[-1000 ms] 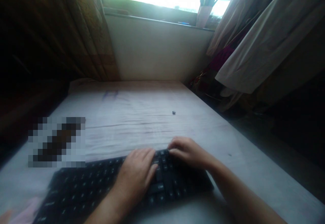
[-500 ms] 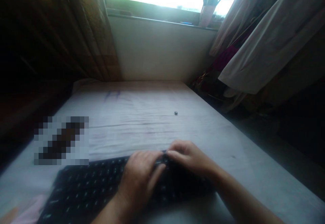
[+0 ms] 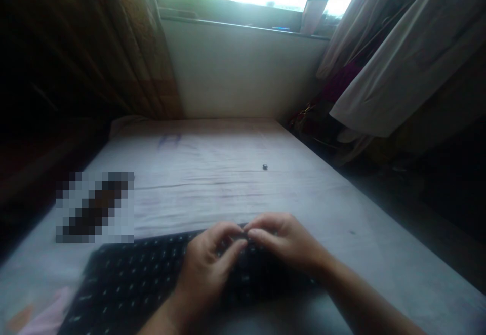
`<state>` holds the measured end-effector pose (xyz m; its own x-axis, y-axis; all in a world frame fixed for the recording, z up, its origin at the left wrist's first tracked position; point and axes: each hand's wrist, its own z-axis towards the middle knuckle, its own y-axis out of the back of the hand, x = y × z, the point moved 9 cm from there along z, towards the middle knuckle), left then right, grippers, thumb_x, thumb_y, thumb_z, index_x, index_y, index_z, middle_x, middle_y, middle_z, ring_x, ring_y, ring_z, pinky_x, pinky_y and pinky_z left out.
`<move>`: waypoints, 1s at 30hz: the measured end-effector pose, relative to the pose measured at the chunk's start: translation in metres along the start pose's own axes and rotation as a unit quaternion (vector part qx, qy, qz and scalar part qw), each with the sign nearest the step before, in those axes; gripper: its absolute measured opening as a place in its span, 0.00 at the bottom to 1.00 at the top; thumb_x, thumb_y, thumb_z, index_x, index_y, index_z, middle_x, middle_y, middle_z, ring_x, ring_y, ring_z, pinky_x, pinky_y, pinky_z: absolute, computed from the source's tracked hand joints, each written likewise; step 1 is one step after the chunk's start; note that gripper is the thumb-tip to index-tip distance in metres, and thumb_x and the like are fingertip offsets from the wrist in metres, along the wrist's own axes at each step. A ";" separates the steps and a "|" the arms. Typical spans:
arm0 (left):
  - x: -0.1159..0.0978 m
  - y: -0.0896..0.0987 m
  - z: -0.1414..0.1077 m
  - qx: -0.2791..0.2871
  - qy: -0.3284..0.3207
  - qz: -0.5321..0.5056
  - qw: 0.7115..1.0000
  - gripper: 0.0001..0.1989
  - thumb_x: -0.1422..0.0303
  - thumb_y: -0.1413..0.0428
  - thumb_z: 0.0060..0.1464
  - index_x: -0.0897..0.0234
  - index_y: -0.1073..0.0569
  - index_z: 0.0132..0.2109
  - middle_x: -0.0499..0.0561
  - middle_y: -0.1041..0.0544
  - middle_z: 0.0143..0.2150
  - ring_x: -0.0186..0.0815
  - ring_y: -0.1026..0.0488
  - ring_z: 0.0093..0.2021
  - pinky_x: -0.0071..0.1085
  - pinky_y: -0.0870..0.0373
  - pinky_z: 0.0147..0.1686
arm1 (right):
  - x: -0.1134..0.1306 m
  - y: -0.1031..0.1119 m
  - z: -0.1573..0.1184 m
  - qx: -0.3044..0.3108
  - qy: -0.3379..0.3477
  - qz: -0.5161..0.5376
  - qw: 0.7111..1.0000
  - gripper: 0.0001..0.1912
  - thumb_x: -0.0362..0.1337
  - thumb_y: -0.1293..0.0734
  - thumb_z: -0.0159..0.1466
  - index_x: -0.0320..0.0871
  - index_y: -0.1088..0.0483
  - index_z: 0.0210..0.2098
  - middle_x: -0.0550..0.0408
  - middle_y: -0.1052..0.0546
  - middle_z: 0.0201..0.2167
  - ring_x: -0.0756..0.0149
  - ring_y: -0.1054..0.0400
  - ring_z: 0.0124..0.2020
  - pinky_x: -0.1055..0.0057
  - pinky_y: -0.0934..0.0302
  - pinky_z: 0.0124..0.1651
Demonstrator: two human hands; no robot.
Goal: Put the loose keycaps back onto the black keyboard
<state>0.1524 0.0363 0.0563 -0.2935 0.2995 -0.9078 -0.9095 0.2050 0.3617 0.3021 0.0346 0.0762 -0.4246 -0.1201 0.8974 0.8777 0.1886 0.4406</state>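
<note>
We see the black keyboard [image 3: 129, 279] on the pale sheet [image 3: 212, 158], under both hands and reaching out past the left hand [image 3: 245, 236] on its left side. That hand is half curled, thumb and fingers a narrow gap apart. The right hand [image 3: 247, 231] bends over the keyboard's far edge, thumb and forefinger nearly meeting, beside the left fingertips. We cannot tell whether either pinches anything small.
</note>
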 end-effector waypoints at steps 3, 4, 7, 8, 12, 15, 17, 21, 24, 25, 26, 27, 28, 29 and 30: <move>-0.004 0.001 0.000 -0.010 -0.033 -0.008 0.999 0.03 0.66 0.40 0.56 0.56 0.23 0.39 0.43 0.23 0.31 0.30 0.27 0.30 0.25 0.29 0.32 | 0.000 -0.002 0.000 0.013 -0.004 0.010 1.000 0.09 0.38 0.33 0.61 0.44 0.19 0.34 0.55 0.17 0.31 0.64 0.23 0.33 0.71 0.32 0.39; -0.007 0.001 0.000 -0.013 -0.051 -0.011 0.999 0.03 0.66 0.41 0.56 0.57 0.24 0.39 0.44 0.24 0.31 0.30 0.27 0.30 0.25 0.29 0.33 | 0.000 -0.002 0.000 0.017 -0.004 0.014 1.000 0.09 0.37 0.32 0.61 0.44 0.19 0.34 0.55 0.17 0.31 0.64 0.23 0.33 0.71 0.32 0.38; -0.012 0.000 -0.001 -0.013 -0.092 -0.009 0.996 0.03 0.69 0.42 0.57 0.56 0.24 0.39 0.44 0.24 0.33 0.29 0.28 0.31 0.25 0.30 0.34 | 0.001 -0.003 -0.001 0.017 0.003 0.010 1.000 0.07 0.37 0.31 0.60 0.43 0.20 0.34 0.55 0.17 0.31 0.65 0.24 0.34 0.72 0.32 0.39; -0.011 -0.001 -0.002 -0.011 -0.090 -0.005 0.996 0.04 0.69 0.42 0.58 0.56 0.24 0.41 0.43 0.24 0.33 0.29 0.27 0.31 0.25 0.29 0.34 | 0.001 -0.002 -0.001 0.014 0.006 0.003 1.000 0.07 0.36 0.31 0.60 0.43 0.20 0.34 0.55 0.18 0.31 0.65 0.24 0.34 0.72 0.33 0.39; 0.001 -0.003 -0.002 0.004 -0.044 0.031 0.999 0.09 0.68 0.41 0.57 0.55 0.26 0.45 0.43 0.22 0.35 0.30 0.26 0.31 0.25 0.28 0.33 | 0.002 0.000 0.000 0.001 0.052 -0.055 0.997 0.05 0.35 0.31 0.61 0.44 0.21 0.35 0.55 0.19 0.32 0.66 0.25 0.34 0.72 0.33 0.39; 0.003 -0.001 0.001 0.007 -0.037 0.067 0.997 0.09 0.67 0.41 0.55 0.55 0.26 0.44 0.44 0.21 0.35 0.31 0.25 0.31 0.27 0.28 0.33 | 0.005 0.003 0.001 -0.022 0.123 -0.115 0.985 0.05 0.35 0.32 0.63 0.44 0.23 0.35 0.54 0.20 0.32 0.67 0.26 0.34 0.72 0.33 0.38; 0.002 0.002 0.003 0.000 -0.042 0.087 0.995 0.08 0.66 0.41 0.55 0.55 0.26 0.43 0.44 0.22 0.34 0.31 0.26 0.29 0.27 0.27 0.32 | 0.005 0.007 0.001 -0.045 0.166 -0.146 0.974 0.05 0.35 0.33 0.64 0.44 0.24 0.35 0.53 0.20 0.32 0.67 0.26 0.33 0.72 0.33 0.38; 0.001 0.004 0.006 -0.003 -0.058 0.106 0.993 0.05 0.66 0.43 0.56 0.56 0.25 0.41 0.44 0.23 0.31 0.31 0.27 0.27 0.28 0.27 0.32 | -0.001 0.010 0.002 -0.059 0.194 -0.186 0.961 0.05 0.35 0.34 0.65 0.44 0.25 0.36 0.53 0.20 0.32 0.67 0.26 0.33 0.72 0.32 0.38; 0.002 0.003 0.006 -0.002 -0.060 0.118 0.991 0.05 0.65 0.43 0.56 0.56 0.25 0.41 0.44 0.23 0.31 0.32 0.26 0.28 0.28 0.28 0.32 | -0.003 0.010 0.003 -0.053 0.188 -0.194 0.961 0.05 0.35 0.34 0.65 0.45 0.25 0.36 0.53 0.20 0.33 0.67 0.26 0.34 0.72 0.32 0.38; 0.002 0.002 0.006 -0.002 -0.061 0.120 0.991 0.06 0.65 0.43 0.56 0.56 0.25 0.42 0.44 0.22 0.32 0.32 0.26 0.29 0.28 0.28 0.32 | -0.002 0.010 0.002 -0.053 0.188 -0.194 0.961 0.05 0.35 0.34 0.65 0.45 0.25 0.36 0.53 0.21 0.33 0.67 0.26 0.34 0.72 0.32 0.38; 0.002 0.002 0.006 -0.003 -0.061 0.120 0.991 0.06 0.66 0.42 0.56 0.56 0.25 0.42 0.44 0.22 0.32 0.33 0.25 0.30 0.28 0.28 0.32 | 0.000 0.009 0.002 -0.054 0.190 -0.193 0.961 0.05 0.35 0.34 0.65 0.45 0.25 0.36 0.54 0.21 0.32 0.67 0.26 0.33 0.72 0.32 0.38; 0.002 0.002 0.006 -0.003 -0.060 0.115 0.992 0.06 0.65 0.42 0.56 0.56 0.25 0.42 0.44 0.22 0.33 0.33 0.24 0.31 0.29 0.27 0.33 | 0.003 0.008 0.001 -0.056 0.194 -0.192 0.960 0.04 0.36 0.34 0.65 0.45 0.26 0.35 0.54 0.21 0.32 0.67 0.26 0.33 0.72 0.32 0.38; 0.003 0.002 0.006 -0.003 -0.055 0.107 0.993 0.06 0.65 0.42 0.56 0.55 0.25 0.42 0.44 0.21 0.34 0.33 0.24 0.32 0.29 0.27 0.34 | 0.006 0.007 0.000 -0.058 0.201 -0.192 0.959 0.04 0.36 0.34 0.65 0.45 0.26 0.35 0.54 0.21 0.31 0.68 0.26 0.33 0.73 0.32 0.37; 0.003 0.002 0.006 -0.001 -0.047 0.093 0.995 0.07 0.65 0.42 0.55 0.55 0.24 0.42 0.45 0.20 0.34 0.34 0.23 0.33 0.29 0.27 0.35 | 0.010 0.006 -0.002 -0.062 0.210 -0.194 0.956 0.05 0.36 0.34 0.65 0.44 0.26 0.35 0.54 0.21 0.31 0.68 0.26 0.32 0.73 0.32 0.36; 0.005 0.001 0.006 0.004 -0.033 0.077 0.997 0.07 0.64 0.42 0.56 0.55 0.24 0.42 0.45 0.20 0.35 0.34 0.23 0.33 0.29 0.26 0.35 | 0.014 0.005 -0.003 -0.068 0.221 -0.196 0.953 0.05 0.36 0.34 0.66 0.44 0.26 0.35 0.54 0.21 0.30 0.68 0.26 0.31 0.74 0.33 0.35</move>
<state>0.1516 0.0436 0.0537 -0.4088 0.3879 -0.8261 -0.8529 0.1598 0.4971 0.3014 0.0305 0.0908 -0.6173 -0.5597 0.5529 0.7043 -0.0799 0.7054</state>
